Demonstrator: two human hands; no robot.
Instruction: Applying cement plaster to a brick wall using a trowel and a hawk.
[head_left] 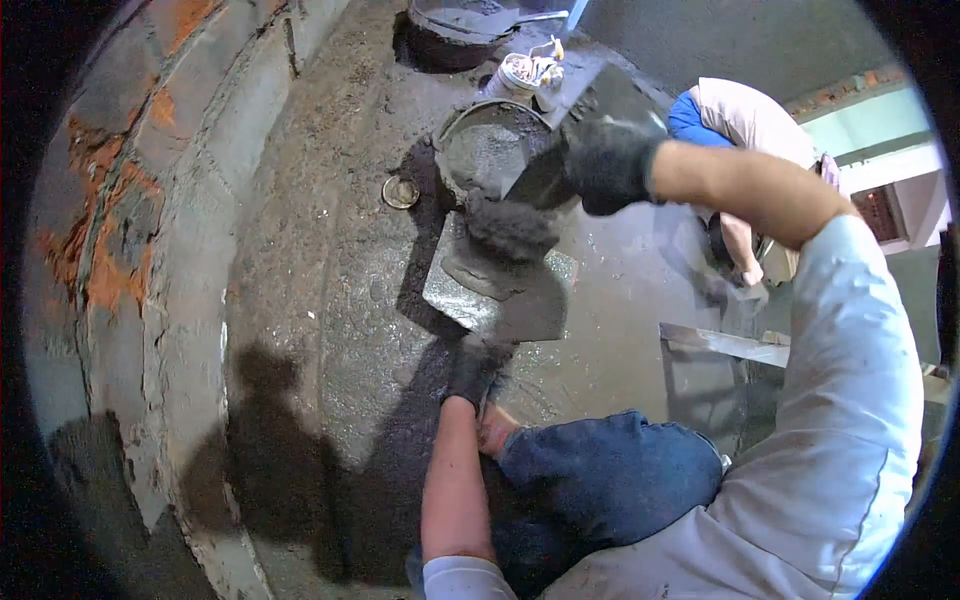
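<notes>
My left hand (472,368), in a dark glove, is closed at the near edge of a flat metal plasterer's hawk (450,305); its grip is partly hidden below the plate. Wet grey mortar (480,272) lies on the hawk. Above it, my right hand (612,168), also gloved, is wrapped round a trowel (538,180) whose dark blade slants down to the left. A thick lump of mortar (512,230) sits between the blade and the hawk. Just beyond stands a bucket (442,165) with grey mortar inside.
A large tub (440,52) and a white pail of small items (512,88) stand farther back. A small round tin (400,192) lies left of the bucket. At right, another person (750,120) bends low near a long board (725,345). A patchy brick wall (120,220) runs along the left.
</notes>
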